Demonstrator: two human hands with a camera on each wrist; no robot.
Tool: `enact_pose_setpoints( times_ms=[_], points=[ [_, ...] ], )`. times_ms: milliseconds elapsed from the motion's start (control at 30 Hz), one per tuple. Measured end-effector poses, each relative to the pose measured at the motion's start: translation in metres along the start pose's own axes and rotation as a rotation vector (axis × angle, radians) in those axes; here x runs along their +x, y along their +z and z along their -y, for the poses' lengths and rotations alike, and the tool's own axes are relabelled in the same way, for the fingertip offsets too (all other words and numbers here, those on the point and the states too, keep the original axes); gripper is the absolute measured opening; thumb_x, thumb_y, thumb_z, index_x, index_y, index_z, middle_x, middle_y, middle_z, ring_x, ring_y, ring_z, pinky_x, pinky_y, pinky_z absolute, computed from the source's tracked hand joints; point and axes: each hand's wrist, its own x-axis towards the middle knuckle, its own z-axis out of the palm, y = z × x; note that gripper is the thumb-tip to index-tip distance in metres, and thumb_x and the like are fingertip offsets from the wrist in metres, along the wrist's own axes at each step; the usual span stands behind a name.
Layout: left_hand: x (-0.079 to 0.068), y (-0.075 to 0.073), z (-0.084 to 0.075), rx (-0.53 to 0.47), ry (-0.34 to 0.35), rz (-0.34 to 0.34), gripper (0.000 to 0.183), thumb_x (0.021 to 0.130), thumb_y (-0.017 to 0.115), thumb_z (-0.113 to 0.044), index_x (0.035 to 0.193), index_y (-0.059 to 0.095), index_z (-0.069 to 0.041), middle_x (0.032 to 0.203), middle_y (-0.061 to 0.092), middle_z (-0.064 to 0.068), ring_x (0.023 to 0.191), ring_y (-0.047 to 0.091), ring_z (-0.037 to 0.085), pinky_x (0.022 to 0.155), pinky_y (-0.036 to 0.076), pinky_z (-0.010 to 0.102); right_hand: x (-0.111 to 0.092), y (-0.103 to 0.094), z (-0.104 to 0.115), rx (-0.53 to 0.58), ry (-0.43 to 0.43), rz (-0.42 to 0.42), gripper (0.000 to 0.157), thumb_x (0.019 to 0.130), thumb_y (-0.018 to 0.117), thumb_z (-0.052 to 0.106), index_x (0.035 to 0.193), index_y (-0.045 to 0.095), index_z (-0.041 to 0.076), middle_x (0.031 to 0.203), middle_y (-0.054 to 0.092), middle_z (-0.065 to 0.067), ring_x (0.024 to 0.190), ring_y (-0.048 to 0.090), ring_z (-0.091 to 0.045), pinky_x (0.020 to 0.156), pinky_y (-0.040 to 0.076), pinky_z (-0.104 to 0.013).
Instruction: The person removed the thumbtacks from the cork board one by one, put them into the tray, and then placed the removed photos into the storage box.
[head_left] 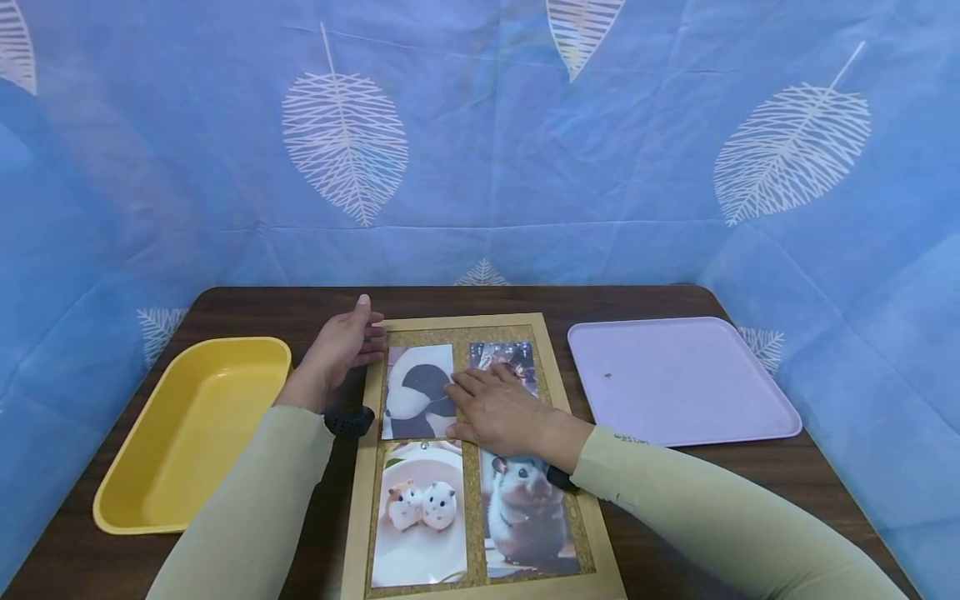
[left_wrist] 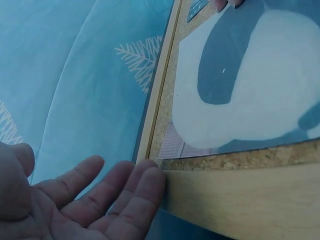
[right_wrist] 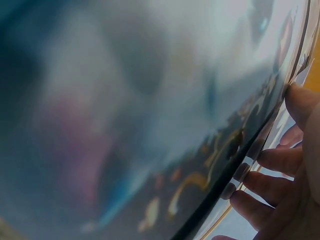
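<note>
A wood-framed cork board point(head_left: 551, 350) lies on the table with several photos on it. My left hand point(head_left: 341, 342) is at its upper left corner; in the left wrist view the extended fingers point(left_wrist: 145, 192) meet the wooden rim. Palm down, my right hand point(head_left: 498, 417) rests across the right side of the board, fingertips by the right edge of a black-and-white photo point(head_left: 412, 404). It partly hides a dark upper right photo point(head_left: 525, 354) and the top of a hamster photo point(head_left: 525, 525). A photo of two small white animals point(head_left: 420, 550) lies lower left, with a small round pin point(head_left: 424, 446) at its top.
A deep yellow tray point(head_left: 202, 425) stands left of the board. On the right lies a flat lilac tray point(head_left: 682, 383) with a tiny dark speck on it. Behind the dark wooden table point(head_left: 442, 302) hangs a blue leaf-patterned cloth point(head_left: 487, 167).
</note>
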Motion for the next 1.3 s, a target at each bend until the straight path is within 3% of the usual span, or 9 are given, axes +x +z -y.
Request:
enact_pose_setpoints(
  times_ms=[633, 867, 1067, 1167, 1300],
  points=[
    [0.004, 0.006, -0.010, 0.053, -0.047, 0.026, 0.083, 0.108, 0.027, -0.068, 0.161, 0.041, -0.006, 0.161, 0.046, 0.020, 0.141, 0.055, 0.037, 0.118, 0.046, 0.047, -0.001, 0.000, 0.002, 0.018, 0.000, -0.011, 0.072, 0.109, 0.045, 0.058, 0.163, 0.040, 0.011, 0.171, 0.035, -0.014, 0.158, 0.033, -0.033, 0.127, 0.025, -0.063],
    [0.006, 0.006, -0.012, -0.009, -0.059, 0.034, 0.077, 0.110, 0.030, -0.064, 0.159, 0.044, -0.006, 0.157, 0.047, 0.020, 0.137, 0.055, 0.037, 0.116, 0.049, 0.048, 0.000, 0.001, 0.002, 0.017, 0.005, -0.007, 0.072, 0.109, 0.044, 0.058, 0.163, 0.040, 0.011, 0.170, 0.036, -0.013, 0.158, 0.033, -0.033, 0.127, 0.025, -0.063],
    [0.007, 0.008, -0.008, -0.066, -0.068, 0.091, 0.075, 0.110, 0.033, -0.063, 0.159, 0.045, -0.008, 0.155, 0.045, 0.019, 0.135, 0.052, 0.034, 0.114, 0.050, 0.048, 0.001, 0.003, 0.002, 0.012, 0.005, -0.013, 0.071, 0.109, 0.045, 0.058, 0.163, 0.041, 0.012, 0.170, 0.037, -0.013, 0.158, 0.034, -0.032, 0.127, 0.026, -0.063],
    [0.007, 0.007, -0.002, -0.058, -0.044, 0.137, 0.062, 0.112, 0.044, -0.051, 0.158, 0.044, -0.009, 0.153, 0.048, 0.019, 0.133, 0.054, 0.033, 0.113, 0.050, 0.048, 0.001, 0.003, 0.002, 0.013, 0.002, -0.015, 0.071, 0.109, 0.045, 0.058, 0.163, 0.042, 0.012, 0.170, 0.037, -0.013, 0.158, 0.034, -0.032, 0.127, 0.026, -0.063],
    [0.006, 0.007, 0.004, -0.053, 0.023, 0.190, 0.049, 0.110, 0.059, -0.020, 0.154, 0.043, -0.007, 0.145, 0.054, 0.020, 0.127, 0.057, 0.033, 0.112, 0.050, 0.049, 0.001, 0.002, 0.001, 0.012, 0.011, -0.012, 0.071, 0.109, 0.045, 0.058, 0.163, 0.042, 0.012, 0.170, 0.037, -0.012, 0.158, 0.034, -0.032, 0.127, 0.026, -0.063]
  ],
)
